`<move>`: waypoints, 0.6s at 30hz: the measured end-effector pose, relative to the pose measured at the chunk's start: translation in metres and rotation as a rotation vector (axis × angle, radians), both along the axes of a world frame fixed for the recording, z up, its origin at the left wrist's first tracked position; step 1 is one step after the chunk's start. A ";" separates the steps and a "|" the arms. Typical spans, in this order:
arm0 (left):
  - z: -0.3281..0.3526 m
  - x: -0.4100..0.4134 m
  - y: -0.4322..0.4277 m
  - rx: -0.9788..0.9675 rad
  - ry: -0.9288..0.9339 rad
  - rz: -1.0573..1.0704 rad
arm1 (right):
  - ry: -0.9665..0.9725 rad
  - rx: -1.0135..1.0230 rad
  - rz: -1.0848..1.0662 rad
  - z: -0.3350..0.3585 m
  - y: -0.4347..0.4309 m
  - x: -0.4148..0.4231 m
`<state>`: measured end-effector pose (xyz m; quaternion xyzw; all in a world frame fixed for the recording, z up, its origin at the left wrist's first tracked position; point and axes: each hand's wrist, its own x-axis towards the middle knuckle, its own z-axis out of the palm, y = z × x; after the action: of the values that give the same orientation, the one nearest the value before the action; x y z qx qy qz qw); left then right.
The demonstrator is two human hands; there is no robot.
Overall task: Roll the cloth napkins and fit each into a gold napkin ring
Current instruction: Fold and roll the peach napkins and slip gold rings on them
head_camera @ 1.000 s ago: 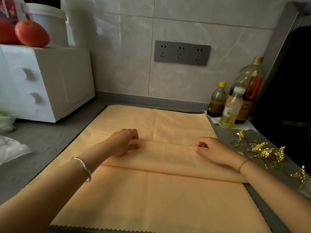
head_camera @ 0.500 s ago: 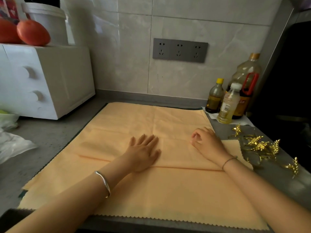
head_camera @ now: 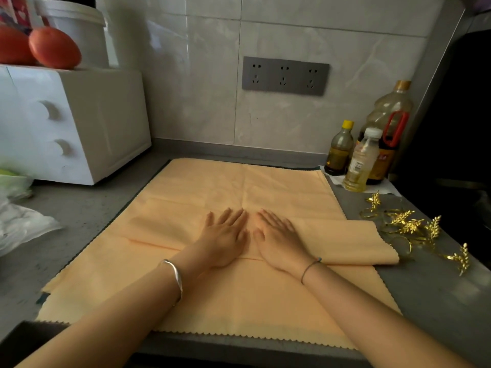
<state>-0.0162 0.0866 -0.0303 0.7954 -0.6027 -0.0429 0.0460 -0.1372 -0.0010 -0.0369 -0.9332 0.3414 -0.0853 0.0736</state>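
My left hand (head_camera: 225,236) and right hand (head_camera: 279,241) pressed flat, gripping nothing, on the half-folded napkin (head_camera: 345,240); rolling was unfinished, the gold rings (head_camera: 407,227) untouched.

A grey counter (head_camera: 87,216) met a tiled wall (head_camera: 199,88) that bore a triple socket panel (head_camera: 284,75). Far left, a white two-knobbed appliance (head_camera: 79,123) carried two tomatoes (head_camera: 54,47) and a white bucket (head_camera: 77,33). A plastic bag (head_camera: 21,227) lay at left. Three bottles (head_camera: 361,163) stood clustered far right.
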 end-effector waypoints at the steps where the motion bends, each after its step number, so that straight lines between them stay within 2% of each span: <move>1: 0.000 0.000 0.000 0.000 -0.003 0.003 | 0.010 0.001 -0.001 0.001 -0.002 -0.006; 7: -0.001 -0.001 -0.001 0.005 -0.012 0.019 | 0.071 0.034 -0.033 0.006 -0.029 -0.055; 18: -0.001 0.000 -0.002 0.026 -0.039 0.027 | 0.097 0.154 -0.256 0.013 -0.061 -0.137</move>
<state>-0.0163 0.0846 -0.0309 0.8047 -0.5922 -0.0344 0.0246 -0.2743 -0.0624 -0.0239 -0.8766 0.4661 -0.0224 0.1171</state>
